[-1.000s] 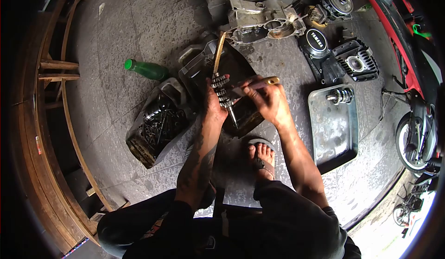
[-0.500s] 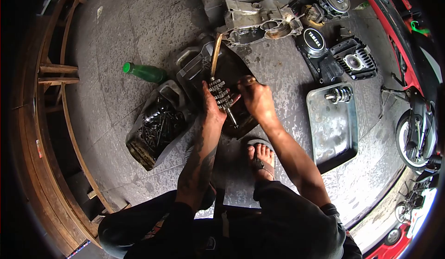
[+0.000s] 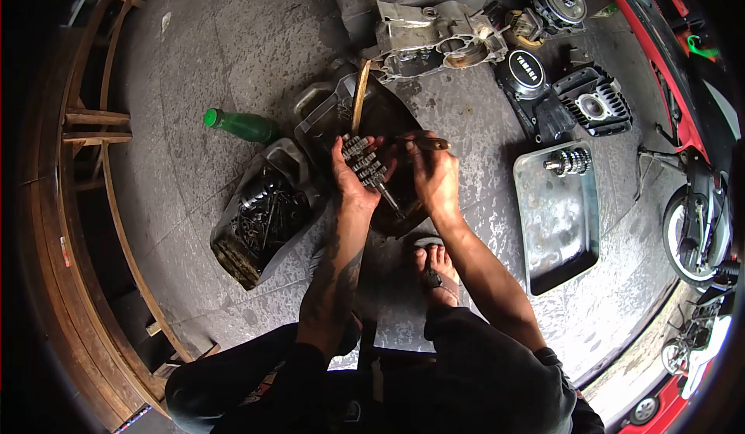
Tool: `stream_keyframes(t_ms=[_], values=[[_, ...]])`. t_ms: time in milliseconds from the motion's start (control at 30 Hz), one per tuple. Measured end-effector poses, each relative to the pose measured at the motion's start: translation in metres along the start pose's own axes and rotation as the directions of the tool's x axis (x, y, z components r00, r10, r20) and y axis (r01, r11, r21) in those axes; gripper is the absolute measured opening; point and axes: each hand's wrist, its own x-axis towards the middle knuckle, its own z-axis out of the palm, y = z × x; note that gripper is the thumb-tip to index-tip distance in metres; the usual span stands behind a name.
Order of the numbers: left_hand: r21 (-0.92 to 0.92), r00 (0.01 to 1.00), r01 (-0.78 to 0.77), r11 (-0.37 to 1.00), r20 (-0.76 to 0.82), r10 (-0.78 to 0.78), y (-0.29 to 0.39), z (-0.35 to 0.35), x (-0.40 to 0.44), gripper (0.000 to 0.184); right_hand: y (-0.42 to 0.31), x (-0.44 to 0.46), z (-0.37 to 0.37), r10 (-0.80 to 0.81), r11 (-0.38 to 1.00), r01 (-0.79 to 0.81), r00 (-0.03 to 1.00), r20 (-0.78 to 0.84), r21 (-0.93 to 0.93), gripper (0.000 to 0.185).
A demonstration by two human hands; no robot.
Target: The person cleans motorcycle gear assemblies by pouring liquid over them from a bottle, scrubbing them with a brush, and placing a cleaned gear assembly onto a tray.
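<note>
My left hand (image 3: 355, 188) is closed around a gear shaft (image 3: 365, 162), a metal shaft stacked with toothed gears, whose thin end points down and to the right. In my right hand (image 3: 437, 182) is a brush (image 3: 436, 144) with a brown wooden handle; its working end, close to the gears, is dark and hard to make out. Both hands are above a dark, oily pan (image 3: 400, 108) on the floor. A wooden stick (image 3: 361, 92) leans over the pan, its lower end hidden behind the gears.
To the left are a cut-open container (image 3: 299, 236) of small metal parts and a green bottle (image 3: 244, 126). A metal tray (image 3: 555, 224) at right holds another gear shaft (image 3: 569, 161). Engine casings (image 3: 434, 34), a Yamaha cover (image 3: 528, 71) and a finned cylinder part (image 3: 594, 106) lie beyond.
My right hand has turned and moved slightly left, bringing the brush handle into clearer view. The gear shaft in my left hand has shifted a little and looks blurred.
</note>
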Motion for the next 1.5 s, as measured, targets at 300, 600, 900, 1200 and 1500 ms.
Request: stream_keyframes(t_ms=[300, 600, 900, 1200, 1500], values=[[-0.187, 0.976, 0.032, 0.982, 0.217, 0.01, 0.005, -0.001, -0.008, 0.058, 0.019, -0.003, 0.007, -0.045, 0.995, 0.046, 0.999, 0.012, -0.091, 0.01], [0.084, 0.98, -0.108, 0.991, -0.159, 0.121, 0.004, -0.006, 0.004, 0.058, -0.021, -0.003, -0.016, 0.025, 0.992, -0.026, 1.0, 0.014, 0.123, 0.017], [0.22, 0.988, -0.055, 0.974, -0.132, 0.086, -0.01, -0.031, 0.016, 0.047, -0.019, 0.011, 0.006, -0.19, 0.981, 0.188, 0.981, 0.026, 0.054, 0.011], [0.075, 0.988, -0.105, 0.992, -0.109, 0.113, -0.01, -0.023, 0.011, 0.037, -0.019, 0.009, -0.004, -0.057, 0.996, 0.062, 0.996, 0.073, -0.069, 0.014], [0.163, 0.972, -0.209, 0.964, -0.078, 0.224, 0.001, -0.021, 0.013, 0.034, 0.003, -0.008, -0.008, 0.123, 0.967, -0.068, 0.969, 0.215, -0.244, 0.02]])
